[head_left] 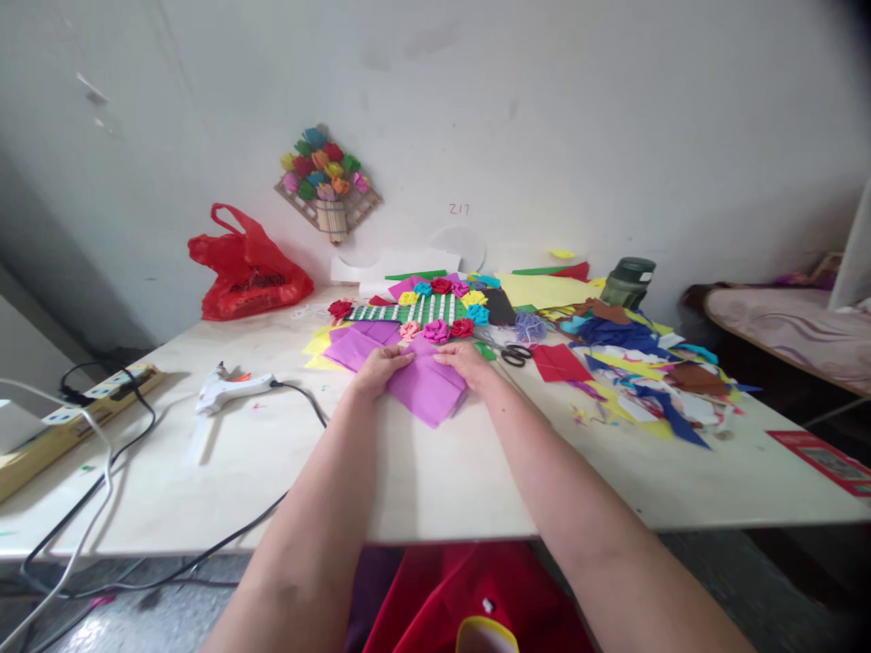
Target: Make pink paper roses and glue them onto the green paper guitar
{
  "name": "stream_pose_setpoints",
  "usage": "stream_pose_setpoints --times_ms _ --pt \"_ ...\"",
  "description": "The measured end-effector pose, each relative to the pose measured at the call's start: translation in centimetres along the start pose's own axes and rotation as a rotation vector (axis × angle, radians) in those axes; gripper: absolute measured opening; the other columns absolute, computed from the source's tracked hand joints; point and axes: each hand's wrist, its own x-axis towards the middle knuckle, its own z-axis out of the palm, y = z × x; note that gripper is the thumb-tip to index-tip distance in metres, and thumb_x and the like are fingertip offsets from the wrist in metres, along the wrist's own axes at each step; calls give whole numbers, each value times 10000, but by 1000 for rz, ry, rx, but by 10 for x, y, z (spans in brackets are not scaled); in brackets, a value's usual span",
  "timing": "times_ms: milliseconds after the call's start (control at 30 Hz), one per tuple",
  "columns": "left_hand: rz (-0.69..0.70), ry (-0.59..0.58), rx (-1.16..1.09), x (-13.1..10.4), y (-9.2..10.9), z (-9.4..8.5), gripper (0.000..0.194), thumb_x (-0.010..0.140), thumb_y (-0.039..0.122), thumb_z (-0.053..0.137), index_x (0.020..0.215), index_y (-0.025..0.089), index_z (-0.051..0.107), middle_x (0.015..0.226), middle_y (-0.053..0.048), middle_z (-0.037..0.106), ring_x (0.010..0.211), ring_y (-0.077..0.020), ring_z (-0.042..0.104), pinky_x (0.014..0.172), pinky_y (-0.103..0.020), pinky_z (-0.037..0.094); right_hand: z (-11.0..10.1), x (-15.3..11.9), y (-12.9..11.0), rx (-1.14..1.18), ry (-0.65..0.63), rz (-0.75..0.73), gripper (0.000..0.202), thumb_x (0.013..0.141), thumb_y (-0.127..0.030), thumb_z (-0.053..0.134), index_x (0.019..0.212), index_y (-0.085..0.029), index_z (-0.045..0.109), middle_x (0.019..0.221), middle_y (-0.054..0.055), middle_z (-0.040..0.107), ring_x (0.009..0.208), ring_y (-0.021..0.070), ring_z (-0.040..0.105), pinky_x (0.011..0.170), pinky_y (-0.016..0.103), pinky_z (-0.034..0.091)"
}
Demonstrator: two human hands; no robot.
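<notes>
A sheet of purple paper [427,390] is pinched between my two hands just above the table, one corner pointing toward me. My left hand [382,367] closes on its left side, thumb on top. On the right side, my right hand [469,365] grips it the same way. More purple paper [350,346] lies to the left, over yellow sheets [319,349]. Right behind my hands is a green and white woven craft piece [432,310] edged with colourful paper flowers [436,330].
A white glue gun [235,390] with a black cord lies left, near a power strip [129,385]. Black-handled scissors [515,355], red paper [562,363] and a heap of paper scraps [640,363] are on the right. A red plastic bag [255,277] and green bottle [626,283] stand behind.
</notes>
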Motion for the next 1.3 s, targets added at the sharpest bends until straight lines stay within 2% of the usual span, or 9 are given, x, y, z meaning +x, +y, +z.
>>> stream_pose_setpoints --times_ms 233,500,667,833,1033,1300 --pt "12 -11 -46 1 -1 0 384 584 377 807 842 129 668 681 -28 651 548 -115 570 519 -228 427 2 -2 -5 95 31 73 232 514 -211 736 742 -168 737 691 -2 701 671 141 597 761 325 471" --pt "-8 -24 -149 -5 8 6 347 565 303 817 826 127 672 693 -37 673 575 -127 600 567 -246 479 3 -2 -8 210 56 95 237 485 -160 740 721 -171 727 708 -3 709 698 144 615 820 341 466" --pt "-9 -19 -227 -6 10 7 321 576 226 788 862 123 684 717 -59 686 614 -158 628 606 -281 509 2 -4 -10 235 -9 96 241 534 -147 701 770 -176 743 717 8 713 688 146 614 797 340 465" --pt "-5 46 -264 -7 13 8 363 563 156 740 923 127 697 729 -54 688 607 -148 622 581 -258 495 1 -7 -13 248 -39 91 202 562 -134 668 743 -182 744 686 -1 701 679 140 605 801 336 456" --pt "23 67 -265 -7 13 8 275 536 149 714 809 133 699 677 -37 670 570 -139 599 544 -244 474 2 -10 -16 254 -36 76 191 555 -130 669 723 -184 743 657 -11 695 620 118 584 776 315 456" --pt "19 61 -260 -9 15 8 279 523 159 730 799 133 698 675 -37 666 572 -144 596 555 -258 469 0 -7 -13 248 -28 71 214 529 -162 685 737 -177 732 681 -10 703 603 111 579 717 287 462"
